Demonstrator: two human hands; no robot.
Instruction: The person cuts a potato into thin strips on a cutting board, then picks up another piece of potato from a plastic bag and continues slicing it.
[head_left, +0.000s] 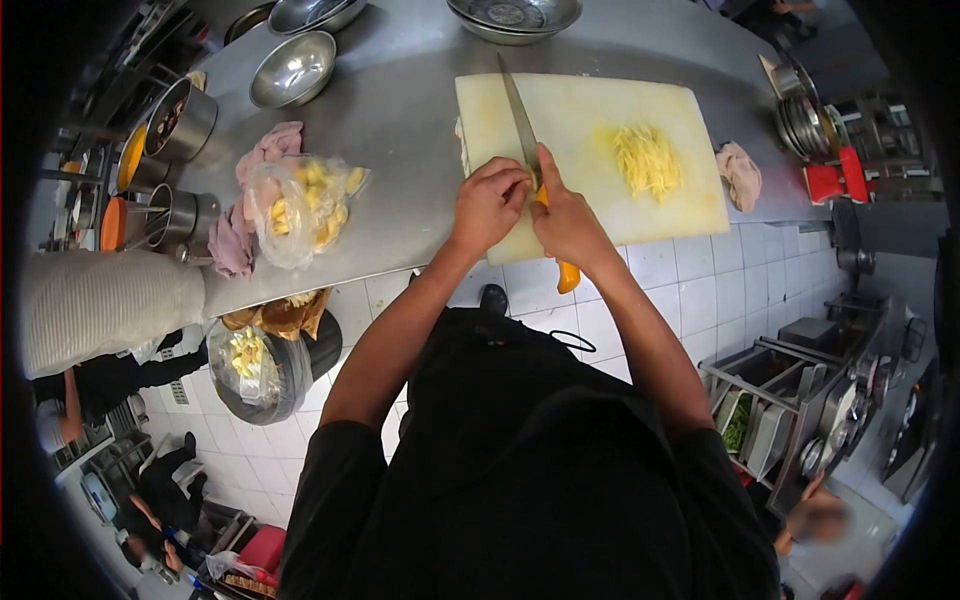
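A white cutting board (575,110) lies on the steel table. My right hand (572,225) is wrapped round the orange handle of a knife (521,110), its index finger stretched along the blade's base. The blade points away from me over the board's left part. Close beside the blade, my left hand (490,205) has its fingers curled together; what they hold, if anything, is hidden. A pile of thin yellow shreds (648,162) rests on the board's right half. Left of the board, a clear plastic bag (290,215) contains peeled yellow pieces.
Metal bowls (293,70) stand at the table's back left. Pink cloths (232,235) lie by the bag, and another cloth (739,176) is right of the board. Below the table edge is a lined bin (262,385). Other people are at lower left and lower right.
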